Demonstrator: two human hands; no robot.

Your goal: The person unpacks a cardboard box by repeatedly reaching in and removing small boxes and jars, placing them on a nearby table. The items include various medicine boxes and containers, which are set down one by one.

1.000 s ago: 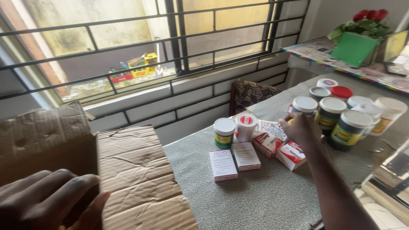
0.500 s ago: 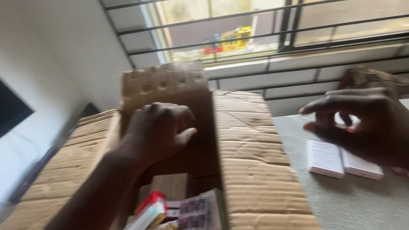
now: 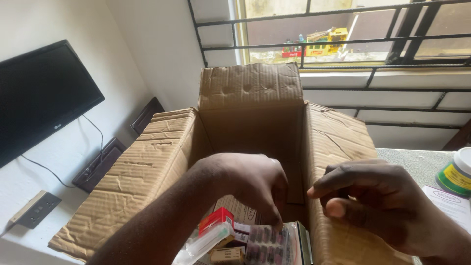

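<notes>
Television screen, black and flat point(image 3: 41, 95), upper left of the frame. Open brown corrugated cardboard box point(image 3: 147, 167) at centre, four flaps spread. Left hand point(image 3: 250, 184) reaching down inside, fingers curled onto one silver blister strip of dark pills point(image 3: 267, 243), lower centre, long axis running toward the camera. Right hand point(image 3: 387, 203) loosely curled, holding nothing, over the right flap, farther from the strip. One green-labelled jar point(image 3: 458, 174) on the grey tabletop point(image 3: 412, 159) at far right.

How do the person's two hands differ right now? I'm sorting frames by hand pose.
The left hand reaches down inside the open cardboard box, fingertips on a blister pack of pills; the right hand is over the box's right flap, outside the opening. The left hand's fingers point downward; the right hand's curl loosely and point left. Both are bare and grip nothing visible.
</notes>
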